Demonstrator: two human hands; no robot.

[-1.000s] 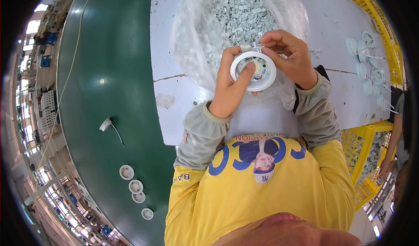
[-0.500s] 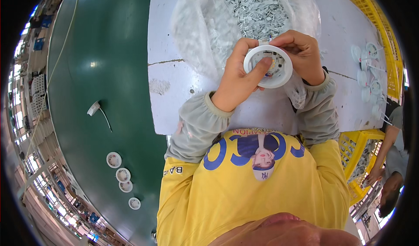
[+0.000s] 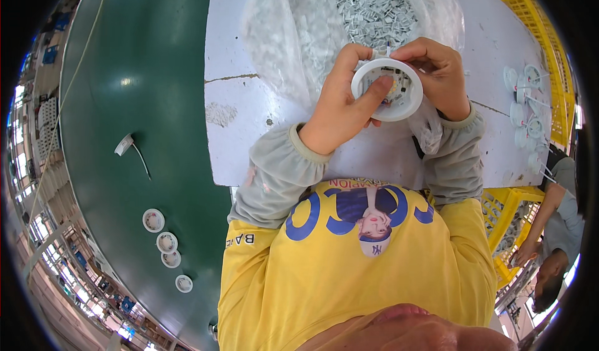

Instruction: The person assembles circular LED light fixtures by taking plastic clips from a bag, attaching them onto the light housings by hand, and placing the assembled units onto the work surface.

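My left hand [image 3: 344,98] grips a round white LED lamp housing [image 3: 407,109], its thumb pressed down inside the ring over the circuit board. The board, with small dark parts and a yellowish patch, faces up. My right hand [image 3: 437,75] is at the far right side of the housing, thumb and forefinger pinched at its far rim. A small pale piece [image 3: 388,50] pokes out between the two hands there; its kind is hard to tell. Just beyond lies a clear plastic bag [image 3: 284,45] with a heap of small grey-white plastic clips [image 3: 374,11].
More lamp housings with white leads [image 3: 527,111] sit at the white table's [image 3: 234,136] right side, near yellow crates [image 3: 543,36]. On the green belt [image 3: 150,101] at left lie several round lamps [image 3: 166,242] and one with a cable [image 3: 125,144]. A co-worker [image 3: 552,226] is at right.
Both hands keep hold of the housing, which has tilted slightly and sits a little farther away and right. The lamps and table edge at left appear shifted left with the view.
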